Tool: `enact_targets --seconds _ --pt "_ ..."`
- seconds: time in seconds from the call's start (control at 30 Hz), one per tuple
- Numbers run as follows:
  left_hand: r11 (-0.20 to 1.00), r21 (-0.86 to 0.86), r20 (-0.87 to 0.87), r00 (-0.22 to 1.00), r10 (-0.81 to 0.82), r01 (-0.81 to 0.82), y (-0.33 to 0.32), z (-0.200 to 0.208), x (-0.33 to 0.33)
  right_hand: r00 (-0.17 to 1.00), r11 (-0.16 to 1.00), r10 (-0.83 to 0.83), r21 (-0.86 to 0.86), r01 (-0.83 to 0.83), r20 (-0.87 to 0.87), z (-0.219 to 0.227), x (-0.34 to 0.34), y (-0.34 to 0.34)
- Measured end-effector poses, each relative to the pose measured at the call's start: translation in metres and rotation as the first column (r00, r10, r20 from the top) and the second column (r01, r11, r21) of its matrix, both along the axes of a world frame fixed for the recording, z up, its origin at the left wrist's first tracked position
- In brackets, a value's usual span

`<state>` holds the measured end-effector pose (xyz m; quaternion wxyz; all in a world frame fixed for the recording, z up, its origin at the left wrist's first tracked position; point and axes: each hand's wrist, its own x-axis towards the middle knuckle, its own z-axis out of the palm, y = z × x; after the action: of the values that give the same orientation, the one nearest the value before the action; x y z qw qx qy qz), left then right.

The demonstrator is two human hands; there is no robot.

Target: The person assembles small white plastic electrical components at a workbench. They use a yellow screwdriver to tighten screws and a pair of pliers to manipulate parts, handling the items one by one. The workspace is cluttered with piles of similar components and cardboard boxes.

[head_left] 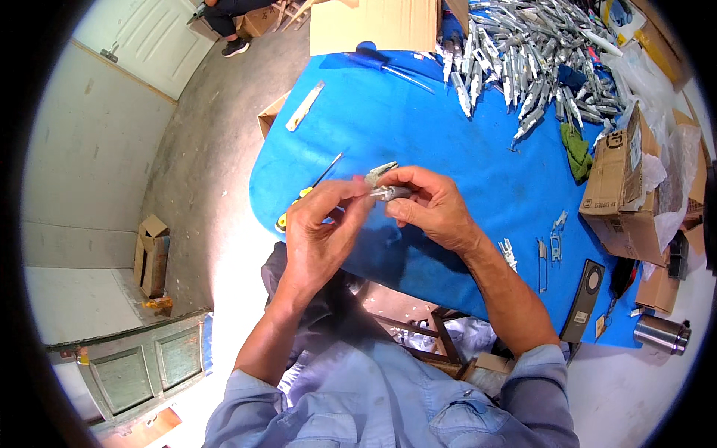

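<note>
Both my hands meet over the near side of the blue cloth [463,160]. My right hand [437,205] is closed, its thumb and fingers pinching a small grey metal part [396,193]. From the left, my left hand [323,224] comes up to the same part, fingertips pressed together at its whitish end; whether they hold a separate tiny piece is too small to tell. Another greyish metal end [382,172] shows just beyond the fingertips, partly hidden. A screwdriver with a yellow and black handle [304,194] lies left of my left hand, partly covered by it.
Many similar grey parts [523,60] are heaped at the far right. Farther off lie a blue-handled screwdriver [385,67] and a utility knife [305,106]. A green cloth [575,153], cardboard box [616,190], loose metal pieces [555,246] and metal cylinder [661,334] sit right.
</note>
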<state>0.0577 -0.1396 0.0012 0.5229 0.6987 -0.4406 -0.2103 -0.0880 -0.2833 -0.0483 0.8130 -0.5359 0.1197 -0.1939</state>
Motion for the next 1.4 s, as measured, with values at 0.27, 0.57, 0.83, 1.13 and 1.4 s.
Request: enact_targets --seconds 0.27,0.57,0.83,1.13,1.4 --pt "0.999 -0.034 -0.274 0.962 0.001 -0.010 0.002 -0.005 -0.004 0.998 0.999 0.034 0.007 -0.035 0.062 0.000 0.000 -0.001" --pt "1.000 0.011 -0.247 0.969 0.009 -0.006 0.002 -0.005 -0.006 0.998 1.000 0.007 -0.027 -0.005 0.069 0.000 -0.001 -0.001" --pt "0.996 0.031 -0.411 0.910 -0.063 0.083 0.003 -0.002 0.005 0.999 1.000 0.019 -0.006 -0.018 0.034 0.005 -0.001 0.000" --pt "0.996 0.060 -0.535 0.845 -0.024 0.066 0.002 -0.011 0.006 1.000 1.000 -0.002 -0.011 0.002 0.008 0.010 -0.002 0.002" --pt "0.998 0.036 -0.561 0.828 -0.018 0.047 0.001 -0.020 0.005 0.998 0.993 -0.039 -0.109 0.044 0.045 0.008 0.000 0.006"
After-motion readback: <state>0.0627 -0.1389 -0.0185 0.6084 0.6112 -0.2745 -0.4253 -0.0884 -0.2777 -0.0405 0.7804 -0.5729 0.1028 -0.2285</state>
